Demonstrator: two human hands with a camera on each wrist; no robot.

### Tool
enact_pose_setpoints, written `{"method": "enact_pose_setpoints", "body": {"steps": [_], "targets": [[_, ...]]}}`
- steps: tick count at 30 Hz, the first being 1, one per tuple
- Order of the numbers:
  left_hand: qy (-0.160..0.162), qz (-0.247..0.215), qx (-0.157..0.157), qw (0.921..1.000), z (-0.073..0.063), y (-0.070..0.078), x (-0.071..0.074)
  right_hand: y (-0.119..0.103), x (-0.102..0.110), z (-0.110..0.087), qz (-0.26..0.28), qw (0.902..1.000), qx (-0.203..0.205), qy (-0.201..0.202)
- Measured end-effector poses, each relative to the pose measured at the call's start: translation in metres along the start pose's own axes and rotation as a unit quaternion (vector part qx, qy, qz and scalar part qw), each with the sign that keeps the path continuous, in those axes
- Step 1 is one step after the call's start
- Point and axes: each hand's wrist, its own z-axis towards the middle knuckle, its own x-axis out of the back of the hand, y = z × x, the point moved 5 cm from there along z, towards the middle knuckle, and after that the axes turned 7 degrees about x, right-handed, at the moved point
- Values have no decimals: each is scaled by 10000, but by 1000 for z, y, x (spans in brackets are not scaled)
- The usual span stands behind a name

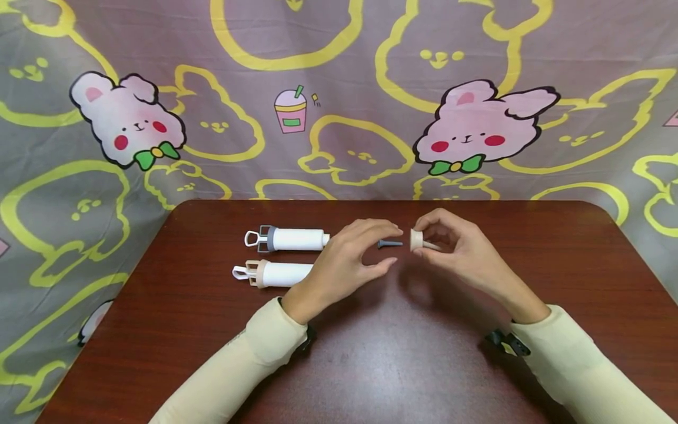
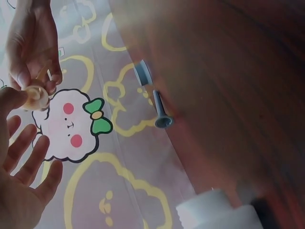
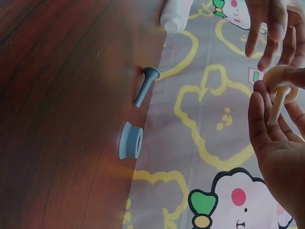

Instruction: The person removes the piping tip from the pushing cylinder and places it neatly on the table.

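My right hand [image 1: 461,241] pinches a beige screw ring [image 1: 416,239] between thumb and fingertips. A slim beige nozzle [image 3: 278,107] sticks out of the ring towards the right palm. Facing it from the left, my left hand [image 1: 346,256] has its thumb and fingers spread apart and holds nothing; a small gap separates it from the ring in the head view. A grey nozzle [image 1: 390,243] lies on the table between the hands. Past it sits a grey screw ring [image 3: 130,140], hidden by the right hand in the head view.
Two white syringe-like barrels lie side by side left of my left hand, one with a grey collar [image 1: 298,239], the other with a beige collar [image 1: 286,275]. The left hand covers part of the beige one. A patterned curtain [image 1: 339,100] hangs behind the brown table [image 1: 371,365].
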Motion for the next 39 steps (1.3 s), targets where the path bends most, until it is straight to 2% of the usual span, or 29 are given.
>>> {"method": "enact_pose_setpoints", "body": {"steps": [5,11,18,39], "targets": [[82,19,-135,9999,3,4,-4,0,-1,1,-32,10000,-15,-23],[144,108,-157,9997,5,4,-8,0,-2,2,-106,9999,-7,-41],[222,-42,-239,9995,8,5,-12,-2,-4,3,-89,9999,-31,-96],[171,-283,-111,9994,10,3,-14,-2,-4,4,-59,9999,-70,-113]]}}
